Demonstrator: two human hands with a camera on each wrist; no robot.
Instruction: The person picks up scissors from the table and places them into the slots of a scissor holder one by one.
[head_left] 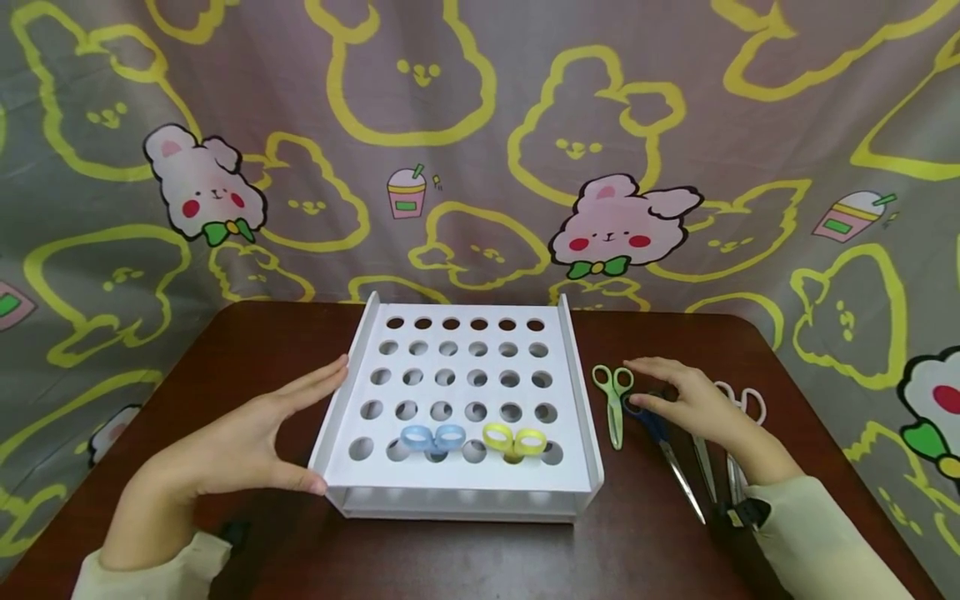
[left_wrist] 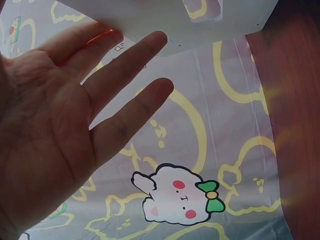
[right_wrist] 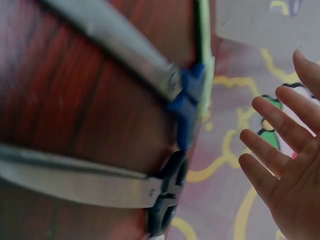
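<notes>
A white rack [head_left: 461, 392] with rows of round holes stands on the table. My left hand [head_left: 240, 437] rests its spread fingertips and thumb against the rack's left wall. Light blue scissors handles [head_left: 433, 437] and yellow scissors handles [head_left: 514, 439] stick up from the front row of holes; their blades are mostly hidden. To the right of the rack lie green scissors [head_left: 617, 408] and dark blue scissors [head_left: 671, 454]. Above them hovers my right hand [head_left: 693, 400], fingers loosely extended and nothing held. In the right wrist view, black-handled scissors [right_wrist: 170, 192] lie beside the blue ones.
Scissors with pale pink handles [head_left: 753, 404] lie farther right, partly hidden by my right hand and sleeve. A brown wooden table [head_left: 262, 342] carries everything. Behind it hangs a grey curtain [head_left: 465, 167] printed with cartoon rabbits and yellow outlines.
</notes>
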